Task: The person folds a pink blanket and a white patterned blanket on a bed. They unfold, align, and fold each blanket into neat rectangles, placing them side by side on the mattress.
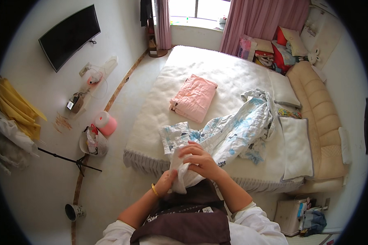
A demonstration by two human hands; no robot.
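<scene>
A thin white quilt with blue and dark prints (233,137) lies loosely bunched across the near side of the bed and hangs over its edge towards me. My left hand (166,182) grips the quilt's near end at its lower left, thumb on top. Higher up and to the right, my right hand (200,160) is on the same end, its fingers bent over the cloth. A folded pink quilt (195,98) rests on the cream mattress cover (159,101), beyond the printed one.
Two pale pillows (297,147) lie by the padded beige headboard (316,119). Cushions and folded bedding (282,50) are piled in the far right corner. Left of the bed on the floor stand a pink-and-white bin (107,124), a bag-filled basket (93,142) and a black stand (79,162).
</scene>
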